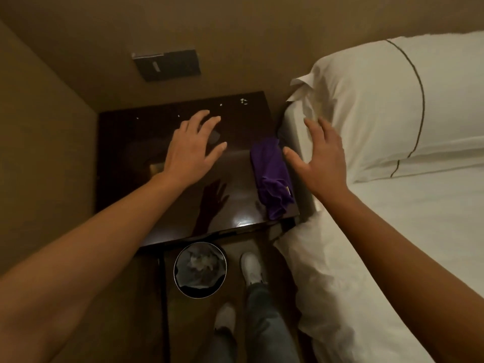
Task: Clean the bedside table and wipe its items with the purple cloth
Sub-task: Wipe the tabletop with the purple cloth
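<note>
- Your left hand (192, 150) hovers with spread, straight fingers over the middle of the dark, glossy wooden bedside table (136, 195), holding nothing; a small grey item is half hidden under its fingertips and you can't tell what it is, so a careless sweep could likely knock it off the far edge.
- The crumpled purple cloth (272, 176) lies along the table's right edge, its near end right at the near right corner (it looks close to slipping off); a nudge from the wrist could drop it into the gap beside the white bed (392, 231).
- Your right hand (323, 159) is open too, fingers splayed and empty, above the bed's edge just right of the cloth; its thumb points toward the cloth without touching it.
- White specks (243, 101) sit at the far right of the tabletop; wiping toward the near edge could scatter them past the round black waste bin (200, 269) on the floor below.
</note>
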Available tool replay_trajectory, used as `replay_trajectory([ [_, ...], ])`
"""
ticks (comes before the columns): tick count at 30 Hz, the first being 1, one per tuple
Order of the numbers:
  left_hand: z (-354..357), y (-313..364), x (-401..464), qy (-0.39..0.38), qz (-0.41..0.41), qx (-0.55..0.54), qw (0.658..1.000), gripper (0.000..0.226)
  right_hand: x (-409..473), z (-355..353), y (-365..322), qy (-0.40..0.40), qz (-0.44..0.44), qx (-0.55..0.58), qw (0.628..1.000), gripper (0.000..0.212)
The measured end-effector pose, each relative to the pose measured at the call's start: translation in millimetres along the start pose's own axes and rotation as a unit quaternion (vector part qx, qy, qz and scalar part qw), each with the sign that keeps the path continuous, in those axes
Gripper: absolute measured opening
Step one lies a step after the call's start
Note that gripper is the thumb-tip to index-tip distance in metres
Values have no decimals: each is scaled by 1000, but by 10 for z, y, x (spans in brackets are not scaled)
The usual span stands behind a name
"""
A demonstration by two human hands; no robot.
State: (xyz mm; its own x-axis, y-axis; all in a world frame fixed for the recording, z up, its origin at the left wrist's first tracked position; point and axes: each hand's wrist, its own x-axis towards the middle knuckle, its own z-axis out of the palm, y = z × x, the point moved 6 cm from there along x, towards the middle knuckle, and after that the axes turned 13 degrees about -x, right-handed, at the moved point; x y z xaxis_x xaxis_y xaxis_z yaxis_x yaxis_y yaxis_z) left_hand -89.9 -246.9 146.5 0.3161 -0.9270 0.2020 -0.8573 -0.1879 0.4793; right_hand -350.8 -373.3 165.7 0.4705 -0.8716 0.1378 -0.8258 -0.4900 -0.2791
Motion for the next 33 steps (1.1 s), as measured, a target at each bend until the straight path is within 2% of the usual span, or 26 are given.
replay_trajectory([
  [3, 13, -126, -31, 22, -37, 2, 999, 56, 179, 205, -92, -16, -17, 22, 999, 75],
  [10, 154, -321, -177, 8, -120, -9, 993, 56, 414, 588, -105, -82, -29, 11, 996, 75],
  [18, 738, -639, -485, -100, -185, 47, 976, 59, 256, 1350, 49, -220, -39, -61, 973, 74],
  [24, 1068, -754, -585, -154, -186, 58, 969, 60, 209, 1956, 67, -281, -47, -105, 953, 85],
  [27, 1130, -776, -560, -173, -179, 64, 966, 59, 201, 2091, 52, -274, -57, -158, 947, 92],
  [30, 1206, -762, -542, -205, -156, 73, 964, 63, 219, 2116, 11, -240, -75, -181, 951, 85],
  [33, 1266, -784, -513, -214, -150, 72, 963, 67, 341, 2125, 8, -249, -60, -139, 957, 76],
])
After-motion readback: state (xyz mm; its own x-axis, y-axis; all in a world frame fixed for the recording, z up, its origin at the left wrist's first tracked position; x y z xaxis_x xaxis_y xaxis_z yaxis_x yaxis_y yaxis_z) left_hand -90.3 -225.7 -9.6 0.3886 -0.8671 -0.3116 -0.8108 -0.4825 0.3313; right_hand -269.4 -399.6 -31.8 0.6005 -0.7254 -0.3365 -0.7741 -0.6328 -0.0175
